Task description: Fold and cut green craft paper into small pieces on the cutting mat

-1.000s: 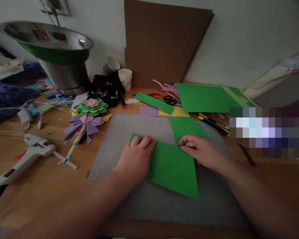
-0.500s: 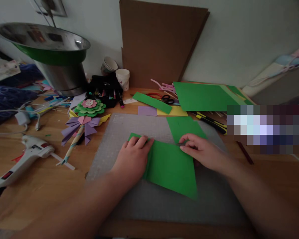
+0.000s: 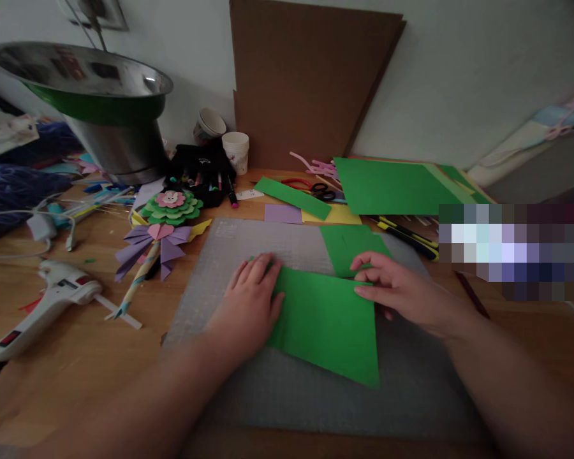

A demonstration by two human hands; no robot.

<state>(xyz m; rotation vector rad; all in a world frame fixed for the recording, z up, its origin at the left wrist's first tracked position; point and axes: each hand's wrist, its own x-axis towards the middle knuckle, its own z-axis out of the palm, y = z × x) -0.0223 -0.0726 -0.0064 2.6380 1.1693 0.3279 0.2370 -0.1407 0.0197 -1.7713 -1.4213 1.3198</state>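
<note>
A green sheet of paper [image 3: 328,322] lies over a grey cutting mat [image 3: 249,395], slightly slanted. My left hand [image 3: 249,296] rests on the sheet's left part with its fingers spread and flat, hiding that edge. At the sheet's top right corner, my right hand [image 3: 387,284] pinches the paper between thumb and fingers. Behind it a second green piece [image 3: 347,245] lies on the mat, partly covered by the right fingers.
Behind the mat are a green strip [image 3: 294,197], scissors [image 3: 323,191], a cutter [image 3: 409,239] and green sheets [image 3: 387,185]. At left stand a glue gun [image 3: 57,299], a paper flower [image 3: 155,242] and a metal bowl [image 3: 95,83].
My left hand has slid a little to the left and its thumb has moved away from the fingers. My right hand has shifted slightly right along the sheet's top edge.
</note>
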